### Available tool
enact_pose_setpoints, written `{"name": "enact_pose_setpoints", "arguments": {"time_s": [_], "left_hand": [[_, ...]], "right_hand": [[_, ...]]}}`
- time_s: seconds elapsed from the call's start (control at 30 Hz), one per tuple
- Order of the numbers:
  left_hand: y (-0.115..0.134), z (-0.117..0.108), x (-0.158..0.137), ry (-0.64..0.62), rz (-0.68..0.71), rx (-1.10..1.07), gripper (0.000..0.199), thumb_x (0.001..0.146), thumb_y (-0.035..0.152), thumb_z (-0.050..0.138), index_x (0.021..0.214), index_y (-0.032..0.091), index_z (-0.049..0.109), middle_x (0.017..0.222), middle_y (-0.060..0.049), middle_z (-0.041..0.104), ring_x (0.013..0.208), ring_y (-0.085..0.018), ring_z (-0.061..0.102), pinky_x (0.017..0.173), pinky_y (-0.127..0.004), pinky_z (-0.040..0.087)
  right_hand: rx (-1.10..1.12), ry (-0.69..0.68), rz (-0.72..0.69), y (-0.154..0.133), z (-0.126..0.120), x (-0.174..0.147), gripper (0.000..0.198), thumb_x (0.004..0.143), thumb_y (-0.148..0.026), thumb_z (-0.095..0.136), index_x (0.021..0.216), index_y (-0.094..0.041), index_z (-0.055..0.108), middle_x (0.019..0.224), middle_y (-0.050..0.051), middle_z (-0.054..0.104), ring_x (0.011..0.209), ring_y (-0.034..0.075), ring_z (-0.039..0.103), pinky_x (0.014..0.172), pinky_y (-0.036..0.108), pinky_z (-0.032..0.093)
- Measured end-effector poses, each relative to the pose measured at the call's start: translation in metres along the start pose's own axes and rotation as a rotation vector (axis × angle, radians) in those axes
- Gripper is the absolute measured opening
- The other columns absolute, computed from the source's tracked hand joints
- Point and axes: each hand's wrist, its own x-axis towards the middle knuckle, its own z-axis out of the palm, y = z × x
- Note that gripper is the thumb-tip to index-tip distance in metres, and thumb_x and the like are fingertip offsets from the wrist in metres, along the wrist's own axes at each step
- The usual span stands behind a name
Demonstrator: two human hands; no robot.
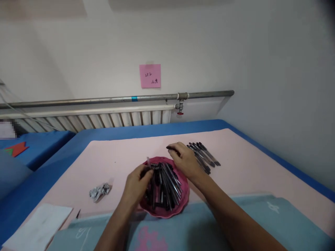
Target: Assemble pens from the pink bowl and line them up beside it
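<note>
A pink basket (184,205) with a scalloped rim holds many pen parts (170,186), among them long clear-and-black barrels and short black pieces. Over its left side, my left hand (137,183) is closed with thumb and fingers pinching a slim pen barrel (148,162), whose translucent end sticks up. My right hand (184,160) hovers at the basket's upper right edge, its fingertips closed on a small dark piece that looks like a pen cap (169,147). Right of that hand, several black-capped pens (202,153) lie side by side, partly hidden by the hand and forearm.
A pink sheet (110,157) covers the blue table (151,131). Crumpled silvery wrapping (99,191) and a white paper (39,226) lie at left, with a small dark piece (78,213) beside the paper. A teal cloth (251,212) spans the near edge. Behind stands a radiator (125,116).
</note>
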Motion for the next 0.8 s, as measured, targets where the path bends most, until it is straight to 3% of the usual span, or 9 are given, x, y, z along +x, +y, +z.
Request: {"name": "enact_pose_setpoints", "arguments": {"time_s": [0.1, 0.2, 0.4, 0.63, 0.8], "left_hand": [[-0.005, -0.014, 0.003, 0.140, -0.159, -0.614, 0.023, 0.074, 0.037, 0.055, 0.079, 0.016, 0.059, 0.067, 0.001, 0.058, 0.063, -0.014, 0.054, 0.059, -0.025, 0.042], [-0.007, -0.022, 0.006, 0.198, -0.288, -0.823, 0.028, 0.066, 0.036, 0.063, 0.084, 0.014, 0.061, 0.065, 0.002, 0.058, 0.058, -0.012, 0.051, 0.055, -0.024, 0.042], [-0.005, -0.025, 0.006, 0.198, -0.308, -0.837, 0.031, 0.066, 0.034, 0.061, 0.089, 0.013, 0.062, 0.064, 0.001, 0.058, 0.054, -0.010, 0.051, 0.049, -0.022, 0.036], [-0.003, -0.037, 0.005, 0.267, -0.333, -0.888, 0.023, 0.064, 0.030, 0.059, 0.081, 0.014, 0.057, 0.055, 0.004, 0.050, 0.043, -0.008, 0.044, 0.039, -0.021, 0.032], [0.002, -0.038, 0.003, 0.261, -0.302, -0.860, 0.021, 0.067, 0.029, 0.057, 0.081, 0.014, 0.058, 0.055, 0.004, 0.050, 0.044, -0.008, 0.043, 0.039, -0.021, 0.031]], "right_hand": [[0.045, -0.226, 0.027, 0.006, -0.002, -0.011, 0.019, 0.077, -0.010, 0.047, 0.084, -0.016, 0.064, 0.082, 0.004, 0.065, 0.080, 0.014, 0.059, 0.074, 0.027, 0.045], [0.074, -0.327, 0.043, 0.007, -0.007, -0.021, 0.018, 0.076, -0.010, 0.049, 0.083, -0.018, 0.064, 0.081, 0.002, 0.064, 0.077, 0.013, 0.059, 0.073, 0.026, 0.045], [0.119, -0.525, -0.066, -0.005, -0.001, -0.029, 0.023, 0.077, -0.007, 0.046, 0.089, -0.019, 0.063, 0.087, 0.001, 0.065, 0.080, 0.013, 0.058, 0.074, 0.026, 0.044], [-0.102, -0.554, -0.107, -0.011, -0.003, -0.032, 0.021, 0.081, -0.011, 0.044, 0.088, -0.018, 0.062, 0.082, 0.003, 0.062, 0.076, 0.014, 0.056, 0.070, 0.027, 0.042], [-0.092, -0.617, -0.254, -0.029, 0.010, -0.036, 0.021, 0.082, -0.013, 0.047, 0.096, -0.017, 0.063, 0.091, 0.006, 0.061, 0.086, 0.016, 0.053, 0.078, 0.029, 0.039]]}}
